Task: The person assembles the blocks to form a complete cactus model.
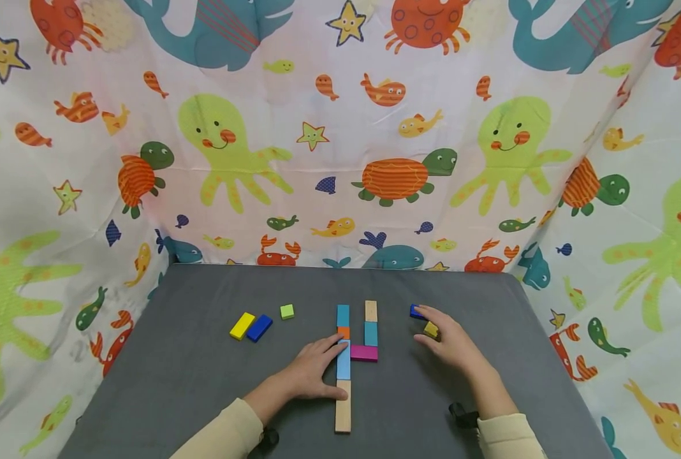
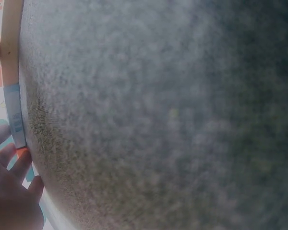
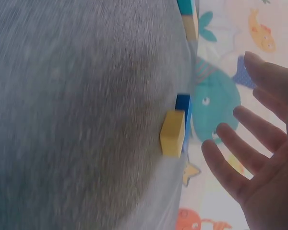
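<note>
- Left hand [image 1: 310,371] spreads thumb and fingers wide along a column of blocks, fingertips by the orange block [image 1: 345,331] and light-blue block [image 1: 344,367], thumb at the long wooden block [image 1: 343,415].
- Right hand [image 1: 452,344] is held loosely wide, gripping nothing, at the right-side blue block [image 1: 416,312] and right-side yellow block [image 1: 430,329]; the right wrist view shows its fingers apart from both.
- Farthest left on the grey tabletop [image 1: 191,389], a leftmost yellow block [image 1: 241,326] lies slanted just beside a similarly slanted blue block [image 1: 259,328].
- Next comes a small green block [image 1: 286,312], on its own.
- The column runs from a teal block [image 1: 343,315] at the far end through orange and light blue to long wood nearest the person.
- Rightward from the light-blue block extends a magenta block [image 1: 364,354]; beyond its right end lie a second teal block [image 1: 371,333] and a short wooden block [image 1: 371,310], in line.
- Last, the right-side yellow block sits nearer the person than its blue neighbour, which the hand partly hides.
</note>
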Demonstrator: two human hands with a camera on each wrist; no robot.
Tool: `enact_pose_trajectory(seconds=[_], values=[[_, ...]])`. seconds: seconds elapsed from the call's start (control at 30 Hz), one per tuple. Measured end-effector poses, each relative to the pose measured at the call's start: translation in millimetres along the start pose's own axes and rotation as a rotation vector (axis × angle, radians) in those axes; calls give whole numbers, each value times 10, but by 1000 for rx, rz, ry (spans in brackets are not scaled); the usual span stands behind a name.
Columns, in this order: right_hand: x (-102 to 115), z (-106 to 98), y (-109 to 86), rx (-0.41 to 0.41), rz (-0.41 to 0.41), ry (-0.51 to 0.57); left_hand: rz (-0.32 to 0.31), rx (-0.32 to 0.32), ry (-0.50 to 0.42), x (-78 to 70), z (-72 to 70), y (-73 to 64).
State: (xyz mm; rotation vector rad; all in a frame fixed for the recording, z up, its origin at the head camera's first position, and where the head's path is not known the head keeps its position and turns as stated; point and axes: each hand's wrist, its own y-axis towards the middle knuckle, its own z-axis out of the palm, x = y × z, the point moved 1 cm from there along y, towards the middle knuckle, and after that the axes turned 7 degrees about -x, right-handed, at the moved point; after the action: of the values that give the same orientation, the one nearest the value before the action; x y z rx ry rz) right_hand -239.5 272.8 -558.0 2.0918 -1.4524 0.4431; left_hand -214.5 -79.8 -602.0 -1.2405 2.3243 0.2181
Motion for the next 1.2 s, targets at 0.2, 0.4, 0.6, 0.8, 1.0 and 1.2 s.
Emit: enact_pose_trajectory(seconds=[0.2, 0.4, 0.6, 0.8, 1.0, 1.2], values=[[-127, -115, -93, -34, 36, -12, 2, -2, 8, 7, -5, -3], [-258, -142, -147, -25, 83, -21, 3, -3, -3, -8, -21, -11], [-372, -150, -145, -21, 151, -11, 9, -4, 2, 10, -13, -8], [-472, -160, -88, -19, 188, 2, 14, -8, -3, 12, -14, -7], [-543, -181, 16, 4, 190, -3, 5, 1, -8, 16, -22, -10], [-581, -199, 186, 55, 185, 18, -1, 5, -10, 11, -29, -13]])
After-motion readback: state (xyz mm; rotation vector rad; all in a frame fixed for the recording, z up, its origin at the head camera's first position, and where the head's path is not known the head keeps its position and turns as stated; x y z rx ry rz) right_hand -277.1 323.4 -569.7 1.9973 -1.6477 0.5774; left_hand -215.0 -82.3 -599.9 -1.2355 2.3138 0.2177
